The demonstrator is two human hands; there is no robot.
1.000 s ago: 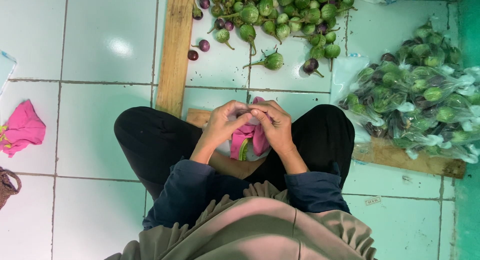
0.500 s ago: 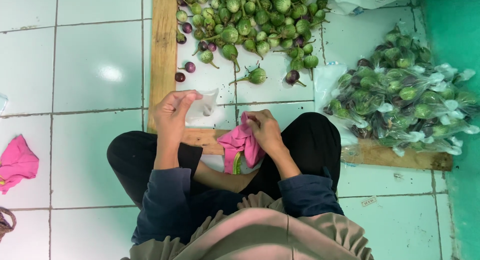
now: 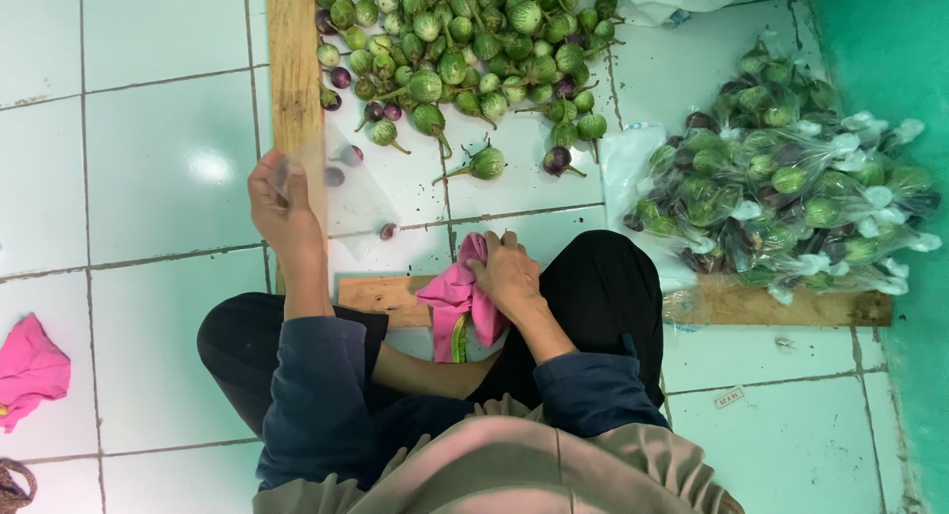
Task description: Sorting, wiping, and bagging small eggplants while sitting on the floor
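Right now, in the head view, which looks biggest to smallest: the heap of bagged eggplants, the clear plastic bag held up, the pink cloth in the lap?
1. Heap of bagged eggplants
2. Clear plastic bag, in the left hand, though its see-through edges are hard to trace
3. Pink cloth, partly covered by the right hand

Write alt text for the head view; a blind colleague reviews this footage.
A seated person's left hand lifts a clear plastic bag while the right hand grips a pink cloth bundle. Loose green eggplants and filled bags lie on the tiled floor.
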